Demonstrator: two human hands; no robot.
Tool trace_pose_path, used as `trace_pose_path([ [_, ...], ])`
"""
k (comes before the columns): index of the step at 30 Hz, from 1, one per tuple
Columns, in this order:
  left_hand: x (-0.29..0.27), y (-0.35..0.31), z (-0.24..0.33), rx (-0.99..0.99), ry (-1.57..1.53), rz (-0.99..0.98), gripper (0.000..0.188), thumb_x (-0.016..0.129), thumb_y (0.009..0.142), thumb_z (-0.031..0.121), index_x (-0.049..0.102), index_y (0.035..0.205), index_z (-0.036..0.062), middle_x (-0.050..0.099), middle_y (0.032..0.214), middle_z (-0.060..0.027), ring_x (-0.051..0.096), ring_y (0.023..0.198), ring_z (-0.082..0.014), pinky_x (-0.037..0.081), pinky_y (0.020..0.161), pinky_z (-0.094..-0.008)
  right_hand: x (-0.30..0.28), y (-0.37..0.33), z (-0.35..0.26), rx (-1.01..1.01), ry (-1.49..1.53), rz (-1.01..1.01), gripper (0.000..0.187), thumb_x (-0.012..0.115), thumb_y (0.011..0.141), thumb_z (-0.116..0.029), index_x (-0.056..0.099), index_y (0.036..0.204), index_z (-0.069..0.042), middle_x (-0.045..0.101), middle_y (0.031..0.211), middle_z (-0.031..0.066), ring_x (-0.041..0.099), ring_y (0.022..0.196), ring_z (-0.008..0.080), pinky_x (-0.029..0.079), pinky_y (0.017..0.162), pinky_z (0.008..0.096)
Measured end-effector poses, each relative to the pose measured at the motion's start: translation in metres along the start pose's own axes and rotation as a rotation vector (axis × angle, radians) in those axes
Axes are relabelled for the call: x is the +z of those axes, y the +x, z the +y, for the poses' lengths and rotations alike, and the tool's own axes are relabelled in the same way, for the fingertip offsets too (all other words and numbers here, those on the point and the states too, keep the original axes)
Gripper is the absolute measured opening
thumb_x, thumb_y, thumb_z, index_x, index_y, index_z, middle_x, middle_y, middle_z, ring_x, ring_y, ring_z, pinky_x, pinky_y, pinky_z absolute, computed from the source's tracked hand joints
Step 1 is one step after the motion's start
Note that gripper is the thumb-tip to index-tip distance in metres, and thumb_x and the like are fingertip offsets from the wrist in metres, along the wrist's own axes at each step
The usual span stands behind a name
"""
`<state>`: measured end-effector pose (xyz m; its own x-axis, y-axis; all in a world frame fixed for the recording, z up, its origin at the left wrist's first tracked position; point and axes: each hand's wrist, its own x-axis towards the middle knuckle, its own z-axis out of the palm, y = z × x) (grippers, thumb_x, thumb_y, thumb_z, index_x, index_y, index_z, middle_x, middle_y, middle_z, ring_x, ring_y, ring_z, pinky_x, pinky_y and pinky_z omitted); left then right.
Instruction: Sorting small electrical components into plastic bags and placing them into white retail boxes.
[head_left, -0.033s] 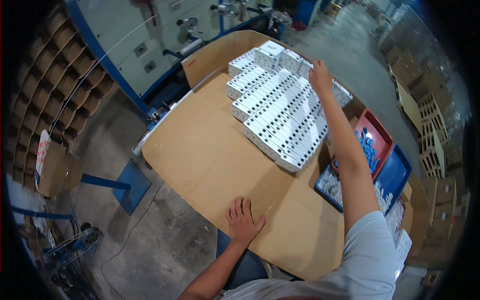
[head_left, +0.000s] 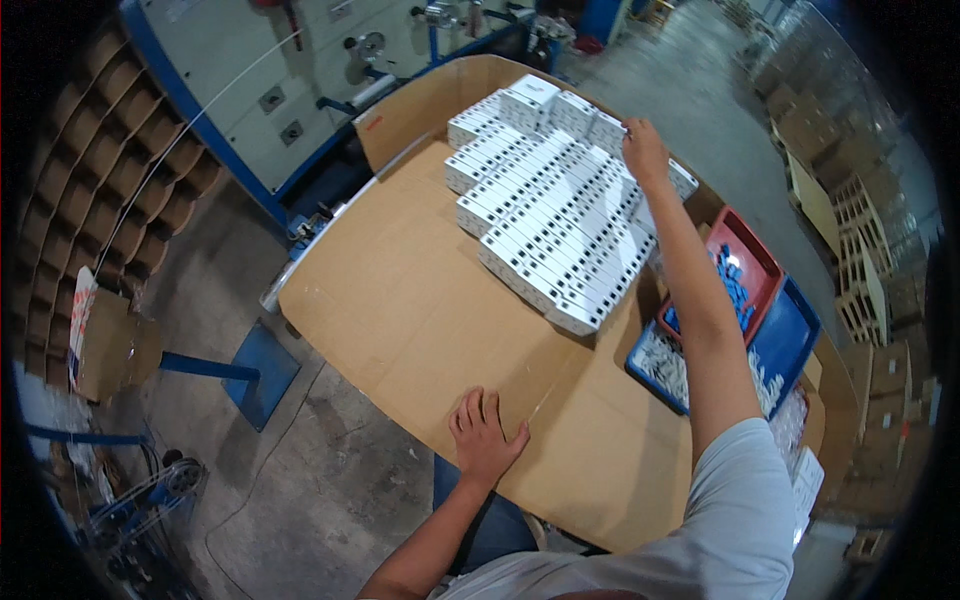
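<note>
My right hand (head_left: 647, 152) reaches to the far right part of the white block-shaped units (head_left: 560, 215), which stand packed in rows with dark square marks on their tops. Its fingers are curled closed beside a small raised white unit (head_left: 607, 131); what they hold, if anything, is hidden. A larger white unit (head_left: 530, 95) sits atop the far rows. My left hand (head_left: 487, 437) rests on the near edge of the cardboard-covered table (head_left: 400, 270), fingers spread, holding nothing.
Right of the rows, a red tray (head_left: 755, 262) holds blue pieces (head_left: 733, 285), overlapping a blue tray (head_left: 800, 318) with white pieces (head_left: 665, 362). A machine cabinet (head_left: 240, 70) stands beyond the table, a blue-based stand (head_left: 262, 377) on the left. Cartons (head_left: 890, 400) line the right.
The view has shifted slightly, so the table and rows sit a little higher and further left. My right hand remains at the far right units; my left hand stays on the table edge.
</note>
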<state>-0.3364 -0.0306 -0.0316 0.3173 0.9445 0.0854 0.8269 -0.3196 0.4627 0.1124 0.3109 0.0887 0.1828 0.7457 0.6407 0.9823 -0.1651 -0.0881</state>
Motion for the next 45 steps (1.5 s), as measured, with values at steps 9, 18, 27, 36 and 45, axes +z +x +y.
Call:
trace_pose_path([
  [9,-0.006,0.004,0.005,0.101,0.003,0.145,0.066,0.072,0.078,0.043,0.054,0.125,0.0005,0.049,0.134,-0.0222,0.044,0.128,-0.0375,0.032,0.106,-0.0521,-0.07,-0.116,0.086,-0.079,0.219,-0.531,0.072,0.089,0.065,-0.024,0.062,0.128,-0.004,0.062,0.131,0.0172,0.06,0.12,0.0357,0.046,0.104,0.0392],
  [18,0.001,-0.003,0.004,0.1,-0.015,0.166,0.067,0.072,0.077,0.044,0.054,0.126,0.0008,0.049,0.135,-0.0217,0.043,0.13,-0.0375,0.031,0.107,-0.0525,-0.101,-0.116,0.069,0.038,0.085,-0.676,0.052,0.079,0.072,-0.014,0.063,0.121,-0.004,0.067,0.116,0.0225,0.064,0.109,0.0389,0.052,0.093,0.0453],
  [27,-0.002,-0.001,0.006,0.082,0.006,0.147,0.067,0.071,0.077,0.044,0.055,0.126,0.0017,0.049,0.135,-0.0209,0.043,0.13,-0.0366,0.032,0.106,-0.052,-0.104,-0.085,0.074,0.01,0.261,-0.287,0.032,0.068,0.086,-0.019,0.068,0.114,-0.002,0.064,0.11,0.0195,0.065,0.1,0.0376,0.053,0.086,0.044],
  [36,-0.001,0.003,0.003,0.069,0.014,0.126,0.067,0.07,0.079,0.048,0.054,0.127,0.0026,0.049,0.135,-0.0204,0.043,0.13,-0.0356,0.032,0.107,-0.052,-0.056,-0.033,0.038,0.101,0.226,-0.095,0.031,0.07,0.089,-0.019,0.068,0.115,-0.003,0.06,0.103,0.0207,0.062,0.099,0.0412,0.052,0.085,0.0467],
  [45,0.0,0.004,0.002,0.031,0.021,0.073,0.068,0.068,0.081,0.051,0.055,0.128,0.0042,0.047,0.138,-0.0188,0.039,0.135,-0.0334,0.03,0.109,-0.0521,0.007,0.0,0.007,0.125,0.294,-0.095,0.025,0.066,0.092,-0.015,0.059,0.114,-0.005,0.062,0.111,0.0222,0.061,0.103,0.0443,0.051,0.085,0.0497],
])
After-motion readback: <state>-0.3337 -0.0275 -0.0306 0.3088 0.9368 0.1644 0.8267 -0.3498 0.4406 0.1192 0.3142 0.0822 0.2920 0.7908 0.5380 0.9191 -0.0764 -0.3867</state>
